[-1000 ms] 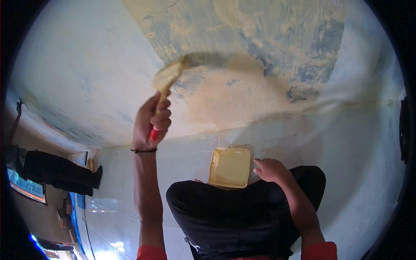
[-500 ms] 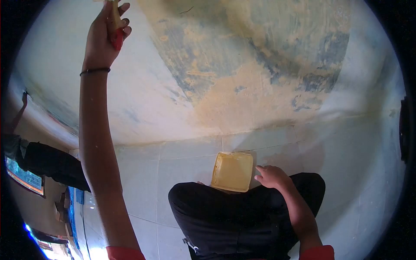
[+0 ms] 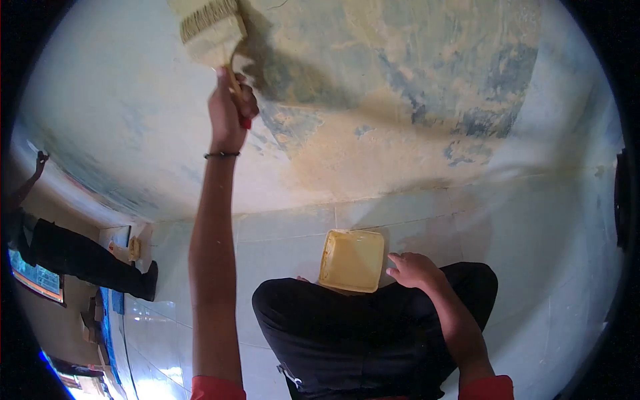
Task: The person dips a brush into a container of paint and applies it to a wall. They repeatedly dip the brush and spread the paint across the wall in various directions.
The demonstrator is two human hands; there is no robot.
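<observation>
A wide paintbrush (image 3: 212, 43) is in my left hand (image 3: 230, 110), raised at the upper left, its fingers wrapped round the handle. The pale bristles point up and overlap the patchy wall (image 3: 347, 147), where cream coating lies over grey-green areas. A red part of the handle shows below my fingers. My right hand (image 3: 415, 270) rests by my right knee with its index finger stretched out and holds nothing. Just left of its fingertips, a square cream-coloured container (image 3: 323, 270) stands on the floor in front of my crossed legs, with cream paint inside.
Pale floor tiles (image 3: 280, 257) run up to the wall's foot. At the far left another person stands near the wall, with a dark trouser leg (image 3: 93, 260) and a raised hand (image 3: 42, 159). Beyond are a window (image 3: 40, 273) and a small yellowish object (image 3: 135, 249) on the floor.
My left hand has moved down and to the right with the paintbrush, bringing its bristles into view. My right hand and the container stay about where they were.
</observation>
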